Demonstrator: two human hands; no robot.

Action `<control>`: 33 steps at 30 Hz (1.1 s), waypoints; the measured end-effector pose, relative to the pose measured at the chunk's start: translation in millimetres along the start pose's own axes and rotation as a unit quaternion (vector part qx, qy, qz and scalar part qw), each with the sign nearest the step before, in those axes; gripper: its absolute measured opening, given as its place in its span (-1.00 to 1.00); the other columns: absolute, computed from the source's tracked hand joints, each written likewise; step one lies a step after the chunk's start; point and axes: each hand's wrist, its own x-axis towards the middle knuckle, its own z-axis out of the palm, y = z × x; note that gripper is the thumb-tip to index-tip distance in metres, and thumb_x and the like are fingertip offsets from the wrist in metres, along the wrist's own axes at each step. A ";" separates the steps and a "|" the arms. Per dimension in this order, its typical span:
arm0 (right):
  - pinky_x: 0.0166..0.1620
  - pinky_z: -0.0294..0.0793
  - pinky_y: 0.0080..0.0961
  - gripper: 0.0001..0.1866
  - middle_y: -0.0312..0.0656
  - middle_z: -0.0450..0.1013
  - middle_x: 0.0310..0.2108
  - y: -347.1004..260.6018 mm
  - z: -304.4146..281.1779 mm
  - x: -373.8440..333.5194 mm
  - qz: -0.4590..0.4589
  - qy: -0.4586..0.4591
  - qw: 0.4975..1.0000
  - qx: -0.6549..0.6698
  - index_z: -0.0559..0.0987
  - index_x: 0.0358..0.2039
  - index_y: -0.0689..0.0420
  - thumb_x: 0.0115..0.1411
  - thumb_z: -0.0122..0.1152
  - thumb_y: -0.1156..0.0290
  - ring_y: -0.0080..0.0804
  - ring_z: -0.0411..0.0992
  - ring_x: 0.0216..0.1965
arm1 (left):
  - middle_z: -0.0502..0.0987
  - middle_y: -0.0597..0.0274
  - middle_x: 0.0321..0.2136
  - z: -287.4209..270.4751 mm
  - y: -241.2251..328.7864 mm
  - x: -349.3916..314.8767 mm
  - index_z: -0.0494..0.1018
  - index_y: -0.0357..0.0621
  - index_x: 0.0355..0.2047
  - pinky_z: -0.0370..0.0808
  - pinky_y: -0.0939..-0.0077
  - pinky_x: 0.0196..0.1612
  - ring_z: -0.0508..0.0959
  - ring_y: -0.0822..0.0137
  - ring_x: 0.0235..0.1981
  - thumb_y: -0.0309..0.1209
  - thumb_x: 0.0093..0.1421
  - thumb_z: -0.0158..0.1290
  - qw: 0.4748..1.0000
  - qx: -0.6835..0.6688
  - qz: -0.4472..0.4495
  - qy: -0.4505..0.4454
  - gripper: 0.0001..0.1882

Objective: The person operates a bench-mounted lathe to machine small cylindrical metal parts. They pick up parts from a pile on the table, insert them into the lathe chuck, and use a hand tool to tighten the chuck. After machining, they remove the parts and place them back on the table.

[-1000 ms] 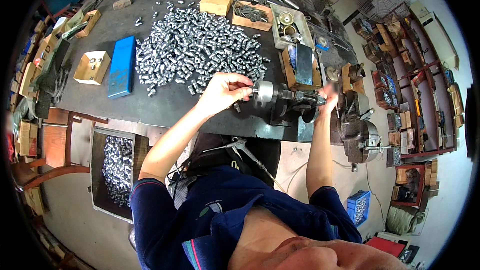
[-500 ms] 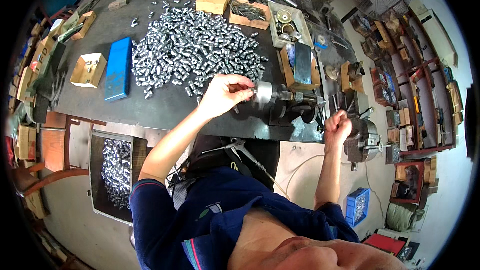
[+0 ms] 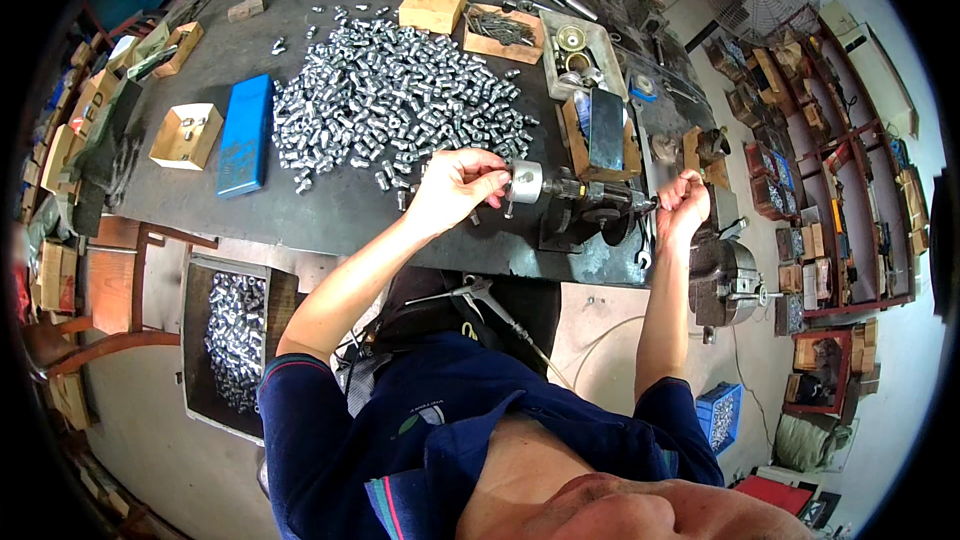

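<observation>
My left hand [image 3: 463,188] is closed in a pinch against the left face of a silver cylindrical chuck [image 3: 526,182]. Whatever lies between its fingertips is hidden. A small pin [image 3: 509,210] sticks out below the chuck. The chuck sits on a dark bench-mounted fixture [image 3: 590,202] with a shaft running right. At that shaft's right end, my right hand [image 3: 684,204] has its fingers curled together; what they grip cannot be made out. Behind my left hand spreads a large pile of small silver metal fittings [image 3: 390,90]. An open-end wrench [image 3: 645,252] lies beside the fixture.
On the dark table [image 3: 330,225] lie a blue box [image 3: 245,135], a small carton [image 3: 187,136], a wooden block [image 3: 433,4] and a parts tray [image 3: 585,50]. A phone [image 3: 606,128] rests on a box behind the fixture. A bench vise [image 3: 725,280] stands right; a bin of fittings [image 3: 235,340] sits lower left.
My right hand has risen away from me, from below the shaft's end to beside it. The chuck has turned, and its pin now shows underneath. My left hand stays at the chuck.
</observation>
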 end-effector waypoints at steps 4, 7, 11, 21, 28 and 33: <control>-0.70 0.01 -0.71 -0.84 -0.38 0.15 -0.64 6.3 -15.3 16.3 0.028 -0.024 0.999 0.013 0.34 -0.57 0.07 0.10 -0.08 0.32 -0.63 0.04 -0.69 | 0.47 0.25 -0.56 9.4 1.9 -4.5 0.40 -0.36 -0.41 0.42 0.69 -0.52 0.44 0.54 -0.60 -0.59 0.06 0.01 0.997 0.067 0.033 0.029 -0.92; -0.71 0.01 -0.71 -0.88 -0.38 0.20 -0.63 22.5 -8.2 29.9 0.004 0.012 1.000 -0.020 0.37 -0.56 0.08 0.09 -0.03 0.39 -0.64 0.08 -0.68 | 0.46 0.27 -0.56 10.3 0.7 -5.9 0.39 -0.34 -0.39 0.40 0.70 -0.50 0.42 0.56 -0.58 -0.61 0.05 0.00 0.996 0.069 0.043 0.029 -0.92; -0.71 -0.04 -0.69 -0.88 -0.38 0.06 -0.75 24.6 6.9 19.7 0.008 0.042 0.998 -0.041 0.30 -0.47 0.20 0.07 -0.26 0.49 -0.65 -0.05 -0.77 | 0.46 0.29 -0.56 8.3 0.0 -5.7 0.40 -0.33 -0.40 0.40 0.71 -0.49 0.42 0.57 -0.58 -0.61 0.05 0.00 0.997 0.055 0.040 0.025 -0.92; -0.71 -0.04 -0.69 -0.87 -0.43 0.03 -0.74 29.7 12.0 13.3 0.013 0.072 0.985 -0.157 0.33 -0.49 0.15 0.11 -0.20 0.41 -0.67 -0.06 -0.76 | 0.47 0.24 -0.56 7.1 -2.3 -5.6 0.39 -0.34 -0.40 0.38 0.71 -0.54 0.42 0.55 -0.60 -0.60 0.06 -0.01 0.999 0.028 0.033 0.017 -0.93; -0.67 -0.03 -0.67 -0.89 -0.41 0.07 -0.76 10.0 5.1 3.7 -0.020 0.043 0.999 -0.001 0.36 -0.56 0.17 0.03 -0.16 0.48 -0.64 -0.02 -0.75 | 0.46 0.23 -0.60 10.5 -2.7 -1.6 0.40 -0.34 -0.43 0.36 0.71 -0.60 0.40 0.55 -0.67 -0.54 0.08 0.00 0.999 0.021 0.008 0.038 -0.91; -0.71 -0.07 -0.69 -0.85 -0.40 -0.03 -0.77 -12.9 -9.6 -37.7 -0.014 0.006 0.996 0.092 0.30 -0.54 0.15 0.14 -0.24 0.46 -0.66 -0.11 -0.77 | 0.45 0.21 -0.62 7.5 -0.6 -3.1 0.40 -0.34 -0.43 0.37 0.69 -0.62 0.40 0.52 -0.68 -0.52 0.08 0.01 0.998 -0.045 -0.015 0.041 -0.90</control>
